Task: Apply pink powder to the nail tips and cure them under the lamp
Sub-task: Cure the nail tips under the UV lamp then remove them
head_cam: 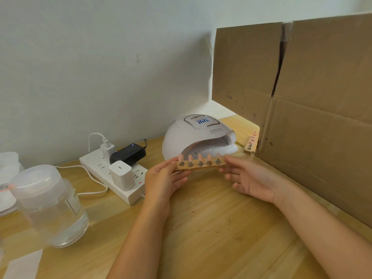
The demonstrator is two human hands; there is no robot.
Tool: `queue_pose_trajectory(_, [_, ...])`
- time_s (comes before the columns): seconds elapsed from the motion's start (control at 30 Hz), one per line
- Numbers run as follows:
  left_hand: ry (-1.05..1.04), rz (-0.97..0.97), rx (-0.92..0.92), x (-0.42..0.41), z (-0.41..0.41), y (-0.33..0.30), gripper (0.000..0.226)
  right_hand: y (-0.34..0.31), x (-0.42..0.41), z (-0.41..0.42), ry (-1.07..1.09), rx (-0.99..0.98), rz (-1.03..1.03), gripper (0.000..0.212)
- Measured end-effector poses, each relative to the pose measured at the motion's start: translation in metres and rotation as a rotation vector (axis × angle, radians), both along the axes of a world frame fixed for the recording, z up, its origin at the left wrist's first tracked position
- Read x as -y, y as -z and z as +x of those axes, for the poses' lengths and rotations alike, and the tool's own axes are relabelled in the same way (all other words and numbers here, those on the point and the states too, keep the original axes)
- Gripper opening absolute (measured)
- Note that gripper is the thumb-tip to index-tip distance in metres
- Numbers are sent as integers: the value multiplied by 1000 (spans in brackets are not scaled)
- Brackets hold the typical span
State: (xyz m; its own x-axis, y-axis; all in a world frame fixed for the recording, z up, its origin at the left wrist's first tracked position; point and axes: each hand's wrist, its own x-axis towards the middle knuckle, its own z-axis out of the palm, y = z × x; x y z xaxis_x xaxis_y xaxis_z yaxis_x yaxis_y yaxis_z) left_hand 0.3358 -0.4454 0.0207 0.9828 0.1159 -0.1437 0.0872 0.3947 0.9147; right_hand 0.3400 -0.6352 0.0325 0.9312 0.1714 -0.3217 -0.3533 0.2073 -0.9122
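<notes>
Five pink-coated nail tips (pixel 199 157) are sitting on a wooden holder (pixel 198 165), the left hand (pixel 163 181) and right hand (pixel 248 178) pinching its ends before the lamp (pixel 198 135) mouth mid-desk; curing is apparently remaining.

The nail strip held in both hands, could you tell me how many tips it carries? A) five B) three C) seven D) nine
A: the strip, held at its ends by the left hand and right hand, shows five pink tips on five metal studs.
</notes>
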Motion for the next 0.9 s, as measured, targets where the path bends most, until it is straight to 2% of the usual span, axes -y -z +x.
queue_pose_trajectory(0.13, [30,13,11,1,0,1,22,-2,0,1,13,8,3,11])
queue_pose_trajectory(0.23, [34,21,18,3,0,1,17,-6,7,-1,36,-6,11,14])
queue_pose_trajectory(0.47, [-227,251,217,6,-2,1,23,-12,34,4,255,-56,0,7])
queue_pose_trajectory(0.57, [-262,391,288,6,-1,2,27,-9,35,12,283,-93,36,6])
queue_pose_trajectory(0.73, [-86,415,262,8,-2,6,39,-6,17,34,261,-156,104,17])
queue_pose_trajectory(0.9, [1,386,187,7,1,9,48,-12,-5,58,221,-190,62,24])
